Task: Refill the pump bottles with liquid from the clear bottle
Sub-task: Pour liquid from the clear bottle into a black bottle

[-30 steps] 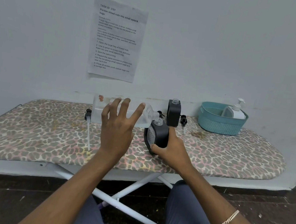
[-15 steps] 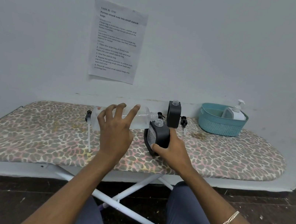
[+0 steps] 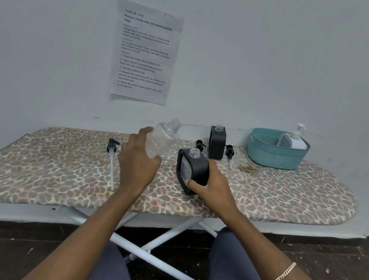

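My left hand [image 3: 137,164] grips the clear bottle [image 3: 163,137] by its lower part; the bottle is uncapped and tilted, its threaded neck pointing up and to the right. My right hand [image 3: 213,186] holds a black pump bottle [image 3: 192,169] with an open clear neck, standing on the ironing board [image 3: 53,167] just right of the clear bottle. A second black pump bottle [image 3: 217,142], also open, stands behind it near the wall. Three loose pump heads lie on the board: one with a long tube [image 3: 112,155] at the left, two [image 3: 229,150] beside the rear bottle.
A teal basket [image 3: 273,154] at the back right holds a white pump dispenser [image 3: 294,139]. A printed sheet [image 3: 144,52] is taped to the wall. The board's white legs [image 3: 162,240] cross below, in front of my knees.
The clear bottle lay nearly level with its neck over the black bottle's opening; my left hand has swung it back up and to the left, away from the opening. My right hand has stayed put.
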